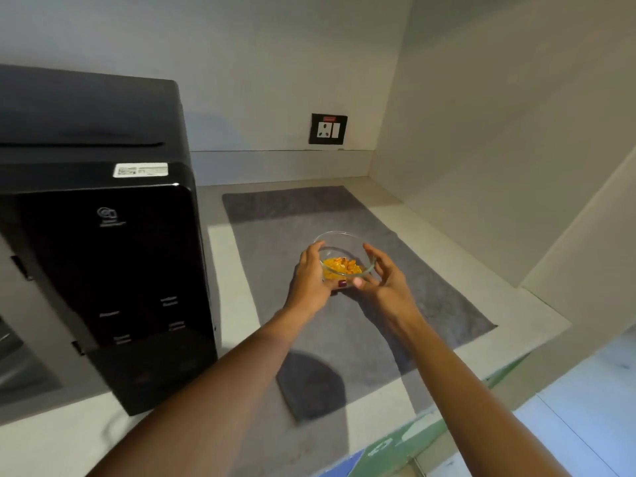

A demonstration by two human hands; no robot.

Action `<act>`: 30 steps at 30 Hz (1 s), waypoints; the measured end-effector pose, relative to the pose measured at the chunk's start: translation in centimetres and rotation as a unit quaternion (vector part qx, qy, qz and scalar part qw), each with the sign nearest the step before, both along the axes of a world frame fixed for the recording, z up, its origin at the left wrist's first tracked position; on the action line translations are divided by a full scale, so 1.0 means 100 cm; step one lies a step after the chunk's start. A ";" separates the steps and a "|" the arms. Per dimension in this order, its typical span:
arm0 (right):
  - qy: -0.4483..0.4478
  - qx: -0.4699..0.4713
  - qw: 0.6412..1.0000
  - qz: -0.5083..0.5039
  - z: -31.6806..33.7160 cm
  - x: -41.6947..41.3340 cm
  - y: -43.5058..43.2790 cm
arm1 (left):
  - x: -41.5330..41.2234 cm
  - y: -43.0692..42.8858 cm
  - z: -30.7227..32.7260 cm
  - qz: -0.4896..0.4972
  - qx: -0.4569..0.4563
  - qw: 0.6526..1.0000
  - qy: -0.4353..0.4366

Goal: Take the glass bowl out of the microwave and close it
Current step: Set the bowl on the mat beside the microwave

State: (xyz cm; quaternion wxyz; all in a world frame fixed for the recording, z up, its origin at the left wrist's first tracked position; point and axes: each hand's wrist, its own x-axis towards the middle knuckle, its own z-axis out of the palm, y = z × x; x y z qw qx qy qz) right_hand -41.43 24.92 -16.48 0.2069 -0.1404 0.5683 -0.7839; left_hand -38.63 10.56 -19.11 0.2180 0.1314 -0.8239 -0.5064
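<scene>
A clear glass bowl point(344, 251) with yellow-orange food in it is low over the grey mat point(430, 297), right of the microwave. My left hand point(311, 280) grips its left side and my right hand point(382, 278) cups its right side, thumbs meeting at the near rim. Whether the bowl touches the mat is hidden by my hands. The black microwave point(103, 235) stands at the left; its control panel faces me and part of its open cavity shows at the far left edge.
A wall socket point(327, 129) sits on the back wall above the counter. A side wall closes the counter on the right. The pale counter point(227, 263) ends at a front edge with green tape near the bottom right.
</scene>
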 end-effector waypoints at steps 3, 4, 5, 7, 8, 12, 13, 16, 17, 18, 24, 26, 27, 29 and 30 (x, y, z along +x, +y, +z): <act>0.006 0.020 1.000 0.002 -0.002 -0.017 -0.009 | -0.018 -0.007 -0.006 0.007 0.009 1.000 -0.012; 0.009 0.023 1.000 0.000 -0.002 -0.020 -0.011 | -0.021 -0.008 -0.007 0.010 0.012 1.000 -0.019; 0.009 0.024 1.000 -0.001 -0.003 -0.023 -0.013 | -0.025 -0.010 -0.009 0.014 0.016 1.000 -0.022; 0.010 0.031 0.999 -0.003 -0.003 -0.029 -0.016 | -0.029 -0.011 -0.011 0.017 0.023 0.999 -0.026; 0.014 0.037 0.999 -0.003 -0.003 -0.030 -0.016 | -0.031 -0.012 -0.012 0.019 0.026 0.999 -0.024; 0.049 0.078 0.996 -0.005 -0.003 -0.030 -0.014 | -0.030 -0.012 -0.018 0.011 0.020 1.000 -0.016; 0.049 0.085 0.995 -0.004 -0.003 -0.030 -0.014 | -0.029 -0.012 -0.019 0.005 0.017 1.000 -0.018; 0.063 0.136 0.989 -0.019 0.005 -0.027 -0.014 | -0.026 -0.014 -0.016 -0.013 0.007 1.000 -0.026; 0.082 0.164 0.983 -0.031 0.006 -0.026 -0.015 | -0.023 -0.013 -0.014 -0.012 -0.002 1.000 -0.025; 0.110 0.196 0.973 -0.043 0.010 -0.024 -0.015 | -0.020 -0.013 -0.012 -0.008 -0.012 1.000 -0.021; 0.258 0.296 0.902 -0.180 0.019 0.012 -0.009 | 0.027 0.005 0.009 0.049 -0.068 0.996 0.039; 0.311 0.289 0.882 -0.206 0.023 0.031 -0.006 | 0.047 0.012 0.016 0.060 -0.096 0.992 0.062; 0.337 0.284 0.872 -0.212 0.026 0.043 -0.005 | 0.060 0.016 0.021 0.062 -0.105 0.990 0.069; 0.376 0.275 0.856 -0.225 0.028 0.062 -0.003 | 0.081 0.023 0.030 0.061 -0.118 0.988 0.079; 0.392 0.270 0.849 -0.230 0.029 0.074 -0.003 | 0.093 0.026 0.034 0.063 -0.123 0.987 0.084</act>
